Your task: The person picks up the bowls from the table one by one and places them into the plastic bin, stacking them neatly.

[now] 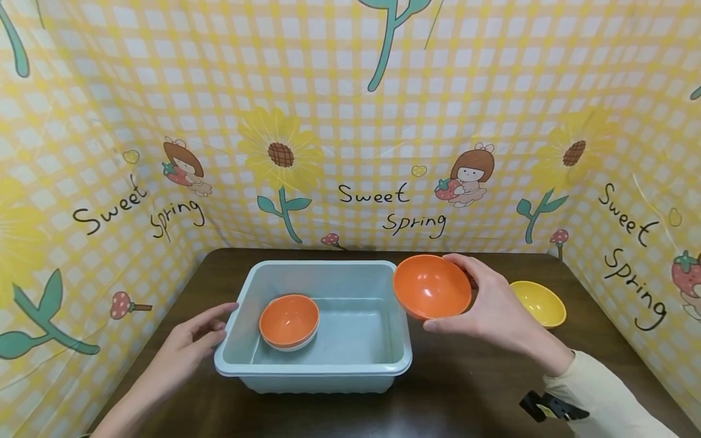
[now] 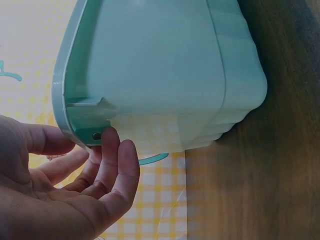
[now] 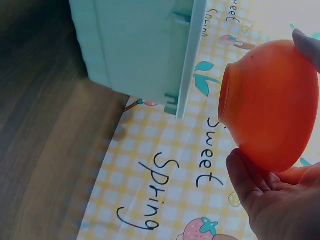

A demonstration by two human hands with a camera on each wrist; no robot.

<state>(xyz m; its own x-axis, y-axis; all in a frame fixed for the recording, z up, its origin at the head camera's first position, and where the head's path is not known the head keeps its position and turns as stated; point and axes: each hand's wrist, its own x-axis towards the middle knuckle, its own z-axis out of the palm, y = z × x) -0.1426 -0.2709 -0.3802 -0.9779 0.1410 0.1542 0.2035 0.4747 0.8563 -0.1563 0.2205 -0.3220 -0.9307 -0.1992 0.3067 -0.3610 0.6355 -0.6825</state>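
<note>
I take the tub (image 1: 328, 365) as my landmark; it sits on the dark desk (image 1: 471, 389), roughly central, pale blue-green and rectangular.

Left of the tub: my left hand (image 1: 191, 340) lies at the tub's left rim, near its front corner. The fingers are relaxed and only loosely bent, gripping nothing. In the left wrist view the fingertips (image 2: 112, 145) touch the underside of the rim lip at that corner; the palm faces up and stays clear of the tub wall.

Inside the tub: an orange bowl (image 1: 289, 319) rests upright on the floor, towards the left side. A white edge shows beneath it, so it appears nested in a second bowl; I cannot confirm this.

At the tub's right rim: my right hand (image 1: 493, 310) grips a second orange bowl (image 1: 431, 286). The thumb runs under it and the fingers curl behind it. The bowl is tilted, its opening facing left towards the tub, and it is held above the tub's back right corner, clear of the rim. The right wrist view confirms a gap between bowl and rim.

Right of the tub: a yellow bowl (image 1: 539, 302) stands on the desk, just behind the right hand, well apart from the tub.
</note>
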